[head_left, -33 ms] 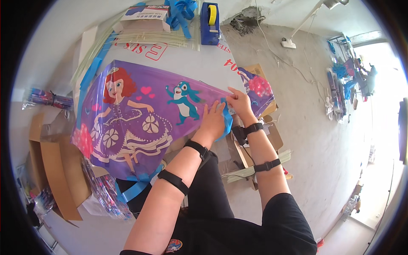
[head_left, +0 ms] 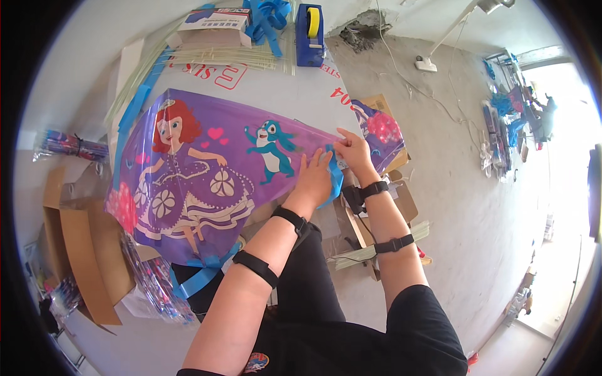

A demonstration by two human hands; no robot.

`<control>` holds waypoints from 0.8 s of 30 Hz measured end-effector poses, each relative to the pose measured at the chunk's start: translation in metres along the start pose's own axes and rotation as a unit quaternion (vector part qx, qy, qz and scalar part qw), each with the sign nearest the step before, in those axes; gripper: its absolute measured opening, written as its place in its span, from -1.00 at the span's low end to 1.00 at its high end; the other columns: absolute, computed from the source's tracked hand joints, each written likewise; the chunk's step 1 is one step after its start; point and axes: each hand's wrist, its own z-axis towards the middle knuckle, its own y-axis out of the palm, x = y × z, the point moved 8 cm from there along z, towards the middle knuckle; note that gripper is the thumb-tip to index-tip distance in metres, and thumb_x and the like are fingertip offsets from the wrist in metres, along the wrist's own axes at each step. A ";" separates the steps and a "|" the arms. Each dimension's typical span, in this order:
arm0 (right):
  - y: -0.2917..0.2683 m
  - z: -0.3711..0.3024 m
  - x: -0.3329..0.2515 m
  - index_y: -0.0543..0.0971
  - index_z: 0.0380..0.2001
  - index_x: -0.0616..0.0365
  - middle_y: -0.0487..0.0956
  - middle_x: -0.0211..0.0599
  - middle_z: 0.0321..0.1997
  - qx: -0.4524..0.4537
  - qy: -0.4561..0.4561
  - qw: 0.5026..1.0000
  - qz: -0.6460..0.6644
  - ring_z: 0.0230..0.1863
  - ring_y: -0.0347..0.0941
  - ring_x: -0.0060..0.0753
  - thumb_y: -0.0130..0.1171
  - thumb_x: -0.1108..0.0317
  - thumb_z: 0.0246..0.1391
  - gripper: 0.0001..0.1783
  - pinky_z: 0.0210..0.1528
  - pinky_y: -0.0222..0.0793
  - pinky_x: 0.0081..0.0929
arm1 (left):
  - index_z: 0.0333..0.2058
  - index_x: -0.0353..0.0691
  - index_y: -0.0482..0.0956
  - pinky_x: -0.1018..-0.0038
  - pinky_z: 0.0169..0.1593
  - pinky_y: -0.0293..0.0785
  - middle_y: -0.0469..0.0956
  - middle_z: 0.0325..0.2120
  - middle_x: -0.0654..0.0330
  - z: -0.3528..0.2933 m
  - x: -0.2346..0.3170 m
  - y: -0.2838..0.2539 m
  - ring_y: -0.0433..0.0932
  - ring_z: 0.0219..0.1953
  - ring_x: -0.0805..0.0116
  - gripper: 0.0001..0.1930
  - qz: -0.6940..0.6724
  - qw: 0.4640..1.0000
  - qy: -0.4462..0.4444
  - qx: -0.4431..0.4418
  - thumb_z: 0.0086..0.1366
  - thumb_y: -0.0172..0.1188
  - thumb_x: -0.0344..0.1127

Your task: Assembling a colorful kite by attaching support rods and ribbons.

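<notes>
A purple printed plastic sheet (head_left: 238,160), shaped like a kite sail, lies over the work table (head_left: 276,94). A red-haired figure in a gown and a blue rabbit are printed on it. My left hand (head_left: 315,180) rests on its right corner, fingers stretched out and lying on the plastic. Close beside, my right hand (head_left: 355,152) pinches the tip of that corner between thumb and fingers. A blue ribbon (head_left: 334,182) hangs down between my hands, and its upper end is partly hidden by the fingers.
A blue tape dispenser (head_left: 310,36) with yellow tape stands at the table's far edge, beside blue ribbons (head_left: 269,22), a small box (head_left: 213,25) and thin pale sticks (head_left: 219,57). Cardboard boxes (head_left: 94,257) stand at left. Another printed sheet (head_left: 382,131) lies right of my hands.
</notes>
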 end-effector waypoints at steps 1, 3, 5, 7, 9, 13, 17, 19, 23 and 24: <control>0.002 0.002 -0.001 0.54 -0.10 0.25 0.57 -0.35 -0.54 -0.012 -0.007 1.000 0.007 -0.56 0.44 -0.64 0.22 0.49 -0.07 -0.62 -0.50 0.36 -0.62 | -0.41 -0.37 0.63 -0.11 0.28 -0.11 0.14 0.25 0.08 0.000 0.000 -0.001 -0.01 0.33 0.03 -0.78 -0.021 1.000 0.000 0.003 0.07 0.01 -0.42; -0.001 0.003 -0.001 0.48 -0.07 0.26 0.59 -0.30 -0.55 -0.003 -0.014 1.000 -0.023 -0.56 0.48 -0.58 0.23 0.50 -0.11 -0.56 -0.49 0.38 -0.59 | -0.41 -0.37 0.63 -0.11 0.28 -0.11 0.14 0.25 0.08 0.000 0.000 -0.001 -0.01 0.33 0.04 -0.77 -0.013 1.000 -0.004 0.005 0.07 0.00 -0.43; 0.000 0.003 -0.002 0.47 -0.12 0.27 0.59 -0.28 -0.55 -0.009 -0.024 0.999 -0.027 -0.55 0.49 -0.55 0.25 0.49 -0.13 -0.59 -0.49 0.39 -0.58 | -0.41 -0.37 0.64 -0.11 0.28 -0.12 0.14 0.25 0.09 0.000 0.001 0.001 -0.02 0.33 0.04 -0.77 -0.009 1.000 -0.007 -0.007 0.07 0.00 -0.43; 0.001 0.002 -0.004 0.46 -0.17 0.27 0.60 -0.26 -0.55 -0.002 -0.034 0.999 -0.040 -0.55 0.51 -0.52 0.26 0.49 -0.15 -0.61 -0.48 0.40 -0.56 | -0.41 -0.37 0.64 -0.11 0.28 -0.12 0.13 0.25 0.08 0.000 0.001 -0.001 -0.02 0.33 0.05 -0.77 -0.019 1.000 -0.005 0.006 0.07 -0.01 -0.44; 0.000 0.002 -0.004 0.44 -0.22 0.25 0.60 -0.23 -0.53 0.017 -0.037 0.997 -0.063 -0.54 0.53 -0.44 0.29 0.46 -0.17 -0.62 -0.47 0.41 -0.52 | -0.41 -0.37 0.64 -0.11 0.28 -0.12 0.14 0.25 0.09 0.000 0.000 -0.002 -0.02 0.33 0.05 -0.77 -0.017 1.000 -0.010 0.006 0.07 -0.01 -0.44; 0.002 0.003 -0.003 0.44 -0.23 0.24 0.61 -0.21 -0.53 0.023 -0.036 0.994 -0.098 -0.48 0.55 -0.33 0.31 0.42 -0.19 -0.61 -0.41 0.43 -0.44 | -0.40 -0.32 0.66 -0.09 0.30 -0.19 0.18 0.24 0.13 0.000 0.000 -0.001 0.01 0.33 0.07 -0.74 -0.007 1.000 -0.007 -0.002 0.09 -0.02 -0.40; 0.002 0.002 -0.006 0.44 -0.25 0.23 0.60 -0.19 -0.51 0.043 -0.045 0.990 -0.127 -0.39 0.56 -0.22 0.31 0.40 -0.21 -0.61 -0.31 0.44 -0.36 | -0.40 -0.33 0.66 -0.09 0.30 -0.20 0.18 0.24 0.13 0.000 -0.001 -0.001 0.01 0.33 0.07 -0.75 -0.015 1.000 -0.010 0.004 0.08 -0.01 -0.40; 0.003 0.003 -0.006 0.44 -0.26 0.22 0.60 -0.19 -0.50 0.046 -0.039 0.989 -0.134 -0.37 0.56 -0.20 0.31 0.40 -0.22 -0.61 -0.29 0.44 -0.35 | -0.40 -0.34 0.65 -0.10 0.30 -0.20 0.18 0.24 0.12 0.001 0.000 -0.001 0.01 0.33 0.07 -0.75 -0.021 1.000 -0.006 0.001 0.07 -0.01 -0.41; 0.002 0.004 -0.014 0.43 -0.30 0.26 0.60 -0.22 -0.52 0.070 -0.067 0.977 -0.190 -0.44 0.55 -0.30 0.34 0.38 -0.24 -0.60 -0.34 0.43 -0.44 | -0.39 -0.35 0.65 -0.11 0.30 -0.20 0.18 0.24 0.11 0.001 -0.001 0.000 0.00 0.33 0.06 -0.75 -0.022 1.000 -0.009 0.005 0.06 -0.01 -0.41; 0.001 0.005 -0.016 0.43 -0.32 0.25 0.60 -0.21 -0.52 0.083 -0.070 0.972 -0.207 -0.42 0.56 -0.27 0.36 0.36 -0.25 -0.60 -0.31 0.43 -0.41 | -0.38 -0.36 0.64 -0.11 0.30 -0.20 0.18 0.24 0.11 0.001 -0.001 0.000 0.00 0.33 0.06 -0.75 -0.023 1.000 -0.008 0.007 0.06 -0.01 -0.41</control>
